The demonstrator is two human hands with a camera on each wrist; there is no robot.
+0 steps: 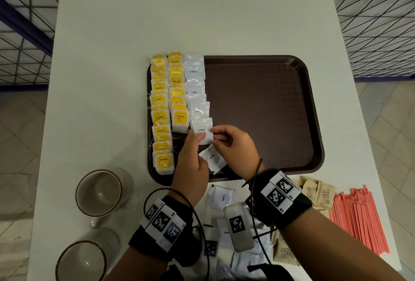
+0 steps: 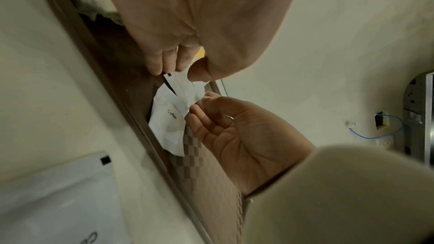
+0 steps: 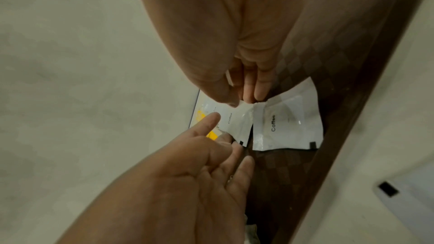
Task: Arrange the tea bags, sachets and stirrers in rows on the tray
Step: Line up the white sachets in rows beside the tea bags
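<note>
White coffee sachet (image 1: 202, 131) pinched between both hands' fingers (image 1: 217, 134).

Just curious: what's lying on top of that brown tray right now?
On the tray: two rows of yellow tea bags, a row of white coffee sachets, and one loose sachet. Both hands pinch another sachet. What lies beneath the hands is hidden.

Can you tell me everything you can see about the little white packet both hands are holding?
The held coffee sachet is a small, flat, white, glossy square packet with "Coffee" printed in black. It sits at the near end of the row of white sachets on the brown tray, beside the yellow tea bags. The left hand pinches its left side; the right hand pinches its right edge. It looks sealed.
</note>
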